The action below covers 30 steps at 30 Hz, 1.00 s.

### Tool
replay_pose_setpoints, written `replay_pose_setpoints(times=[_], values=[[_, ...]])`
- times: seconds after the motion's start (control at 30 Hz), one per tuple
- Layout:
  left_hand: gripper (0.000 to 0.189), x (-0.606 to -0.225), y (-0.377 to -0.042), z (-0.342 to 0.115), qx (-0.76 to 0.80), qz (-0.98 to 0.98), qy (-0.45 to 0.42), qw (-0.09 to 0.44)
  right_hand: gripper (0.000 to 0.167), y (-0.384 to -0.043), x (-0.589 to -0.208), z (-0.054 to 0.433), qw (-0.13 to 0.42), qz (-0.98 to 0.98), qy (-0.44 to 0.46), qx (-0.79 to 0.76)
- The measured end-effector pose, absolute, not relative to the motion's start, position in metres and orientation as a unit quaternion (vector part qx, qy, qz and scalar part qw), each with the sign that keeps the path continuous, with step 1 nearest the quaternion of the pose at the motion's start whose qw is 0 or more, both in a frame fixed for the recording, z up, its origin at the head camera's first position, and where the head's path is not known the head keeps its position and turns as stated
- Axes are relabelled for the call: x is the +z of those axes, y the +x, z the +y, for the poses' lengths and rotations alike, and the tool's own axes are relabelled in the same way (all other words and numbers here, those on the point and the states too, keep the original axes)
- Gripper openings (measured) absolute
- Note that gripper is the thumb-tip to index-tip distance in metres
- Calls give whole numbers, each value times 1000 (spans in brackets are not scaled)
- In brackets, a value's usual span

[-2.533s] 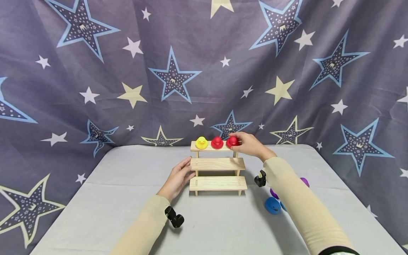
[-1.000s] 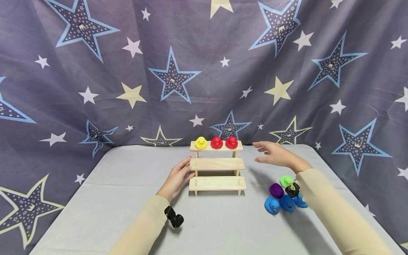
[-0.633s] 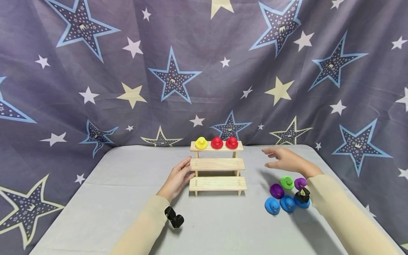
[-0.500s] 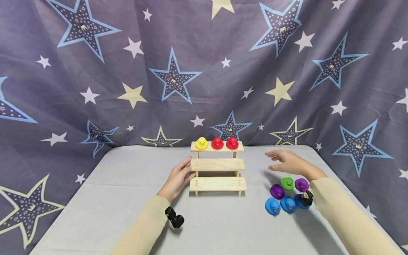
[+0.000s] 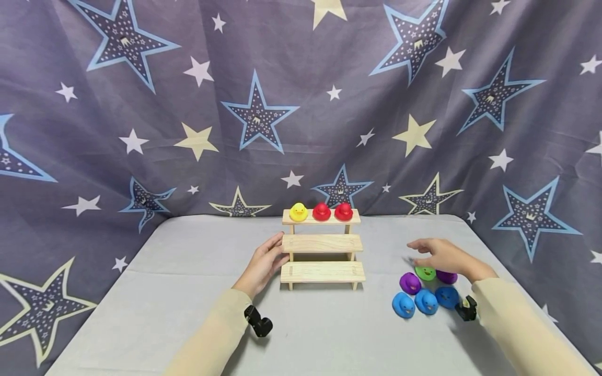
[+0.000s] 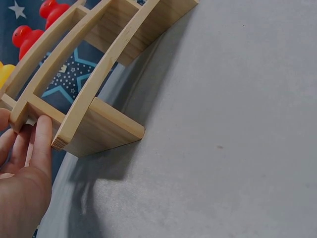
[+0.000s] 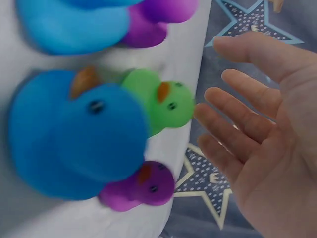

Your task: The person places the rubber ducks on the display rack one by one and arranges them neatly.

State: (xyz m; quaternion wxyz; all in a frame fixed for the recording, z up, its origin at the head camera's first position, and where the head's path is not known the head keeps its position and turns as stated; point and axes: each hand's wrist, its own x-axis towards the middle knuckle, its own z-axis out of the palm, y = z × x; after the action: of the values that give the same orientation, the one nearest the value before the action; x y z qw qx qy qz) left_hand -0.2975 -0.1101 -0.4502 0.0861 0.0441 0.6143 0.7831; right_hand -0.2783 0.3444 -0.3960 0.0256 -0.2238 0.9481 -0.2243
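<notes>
So yeah, from where I'm standing the right hand (image 5: 444, 256) hangs just over the green duck (image 5: 426, 274), fingers loosely spread, while the left hand (image 5: 263, 263) pinches the rack (image 5: 324, 243) by its left end.

Nine ducks (image 5: 298, 212) by my count. Three are up on the top shelf (image 5: 310, 220) of the stand (image 5: 322, 243): one yellow duck at the left end, plus two red ducks (image 5: 322, 212) toward the right end. The other six are bunched near the right edge of the tabletop (image 5: 329, 334): three blue ducks (image 5: 403, 305), two purple ducks (image 5: 410, 283) and just one green duck (image 5: 426, 273). Only one stand, with three shelves. I get one left hand (image 5: 261, 266) and one right hand (image 5: 444, 256), so two hands, plus two sleeves (image 5: 211, 329) and two black cameras (image 5: 257, 320), one per wrist.
</notes>
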Motion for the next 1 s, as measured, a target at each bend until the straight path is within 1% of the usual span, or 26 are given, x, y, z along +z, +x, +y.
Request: replay_pose_setpoints(times=[0.2,0.47,1.0], values=[[55,-450,-297,-109,785,612,42,85,50,-272,-410,354,43,953,-198,-224],[55,-449,-296,-109,785,613,41,83,49,-270,-424,361,46,958,-187,-213],[55,-450,-297,-110,784,614,40,83,48,-267,-427,360,56,962,-161,-213]])
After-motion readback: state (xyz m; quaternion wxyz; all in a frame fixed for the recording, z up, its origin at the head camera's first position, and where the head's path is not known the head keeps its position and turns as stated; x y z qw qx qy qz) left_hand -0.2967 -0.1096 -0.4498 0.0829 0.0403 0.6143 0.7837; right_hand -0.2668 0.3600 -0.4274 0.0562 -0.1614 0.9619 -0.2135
